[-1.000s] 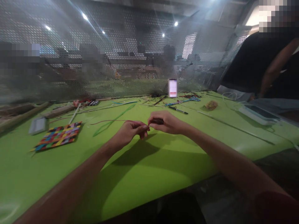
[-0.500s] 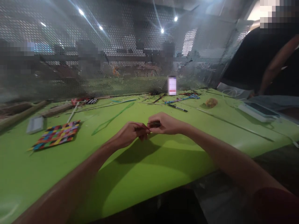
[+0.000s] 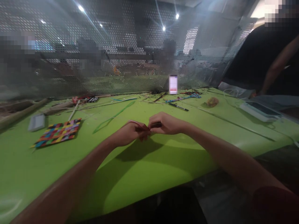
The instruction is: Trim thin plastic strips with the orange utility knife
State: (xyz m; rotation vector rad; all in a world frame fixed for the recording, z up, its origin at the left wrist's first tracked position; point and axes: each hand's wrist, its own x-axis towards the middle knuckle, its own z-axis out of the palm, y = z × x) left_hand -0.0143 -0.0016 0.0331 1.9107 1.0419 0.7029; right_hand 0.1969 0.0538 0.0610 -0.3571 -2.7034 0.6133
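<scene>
My left hand (image 3: 129, 133) and my right hand (image 3: 163, 123) meet over the middle of the green table, their fingertips pressed together. Both are closed in a pinch. Whatever sits between the fingertips is too small and too hidden to make out. A green strip bent into a long loop (image 3: 114, 117) lies on the table beyond my left hand. Farther left is a woven multicoloured fan-like square (image 3: 59, 132) with a pale stick handle (image 3: 74, 111). Beyond my right hand lies a black pen (image 3: 178, 107).
A phone with a lit screen (image 3: 173, 84) stands upright by the perforated screen (image 3: 112, 84). A blue patterned strip (image 3: 183, 98), a long thin stick (image 3: 235, 123) and a white box with a dark top (image 3: 259, 111) lie rightward. Another person (image 3: 257, 59) stands at the right.
My hands stay together at nearly the same spot, with the left fingers shifted slightly. The whole view has moved a little; the things on the table keep their places.
</scene>
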